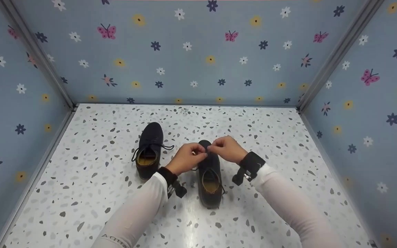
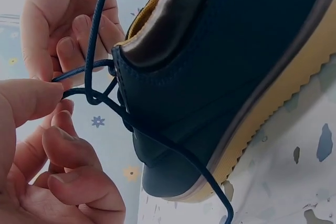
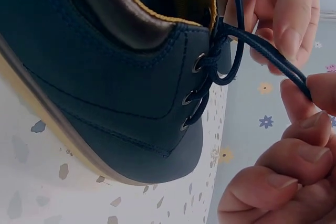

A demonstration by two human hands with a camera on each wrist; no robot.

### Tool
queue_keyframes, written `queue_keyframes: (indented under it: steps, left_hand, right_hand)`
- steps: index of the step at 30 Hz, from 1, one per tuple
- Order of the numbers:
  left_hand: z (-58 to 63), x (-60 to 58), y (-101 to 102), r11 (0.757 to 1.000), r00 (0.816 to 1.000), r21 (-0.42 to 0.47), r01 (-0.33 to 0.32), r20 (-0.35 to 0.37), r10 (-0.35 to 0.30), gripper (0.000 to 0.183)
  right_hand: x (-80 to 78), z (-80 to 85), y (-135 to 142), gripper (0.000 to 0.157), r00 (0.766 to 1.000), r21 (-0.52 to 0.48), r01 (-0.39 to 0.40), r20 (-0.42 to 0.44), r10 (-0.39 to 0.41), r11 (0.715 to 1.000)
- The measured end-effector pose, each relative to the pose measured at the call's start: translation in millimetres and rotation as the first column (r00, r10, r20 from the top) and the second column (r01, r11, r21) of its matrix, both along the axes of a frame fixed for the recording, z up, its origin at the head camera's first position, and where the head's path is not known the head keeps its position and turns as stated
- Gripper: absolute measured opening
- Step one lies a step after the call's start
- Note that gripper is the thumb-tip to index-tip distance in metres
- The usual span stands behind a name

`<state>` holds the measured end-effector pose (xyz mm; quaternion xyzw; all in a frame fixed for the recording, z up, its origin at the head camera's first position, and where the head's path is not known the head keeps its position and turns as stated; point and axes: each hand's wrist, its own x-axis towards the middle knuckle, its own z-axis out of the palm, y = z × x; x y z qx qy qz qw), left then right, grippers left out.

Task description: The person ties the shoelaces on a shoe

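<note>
A dark blue lace-up shoe [image 1: 209,200] stands on the floor with its toe pointing away, a hand on either side of its front. Pinched between thumb and finger of my left hand [image 1: 187,157] is its dark blue shoelace [image 2: 170,144]. My right hand [image 1: 228,149] pinches a doubled length of the same shoelace [image 3: 270,53], drawn out from the top eyelets. The two hands are close together, and a loose lace end hangs along the shoe's side in the left wrist view. To the left stands the matching shoe [image 1: 151,132], its laces spread loosely.
White speckled floor [image 1: 260,127] lies under both shoes. Blue flowered panels enclose it: a back panel [image 1: 198,51], a left panel [image 1: 9,113] and a right panel [image 1: 374,113]. Each wrist wears a black strap [image 1: 252,163].
</note>
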<state>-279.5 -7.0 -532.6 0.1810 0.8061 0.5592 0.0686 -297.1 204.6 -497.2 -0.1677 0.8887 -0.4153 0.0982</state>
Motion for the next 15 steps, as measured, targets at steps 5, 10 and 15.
queue_keyframes:
  steps: [5, 10, 15]
  left_hand:
    - [-0.9, 1.3, -1, 1.000, 1.000, 0.018, 0.004, -0.001, -0.004, 0.006]
    - [-3.6, 4.1, -4, 0.999, 1.000, 0.039, -0.004, 0.021, 0.003, 0.007]
    - [-4.4, 6.2, -7, 0.998, 0.998, 0.058, -0.007, 0.060, 0.003, 0.005]
  right_hand:
    - [0.7, 2.1, 2, 0.026, 1.000, -0.006, 0.002, 0.009, -0.002, 1.000]
    - [2.7, 3.6, 10, 0.028, 0.998, -0.048, 0.045, 0.034, -0.043, 0.998]
    - [9.3, 2.7, 17, 0.030, 1.000, -0.042, 0.031, 0.007, -0.031, 0.999]
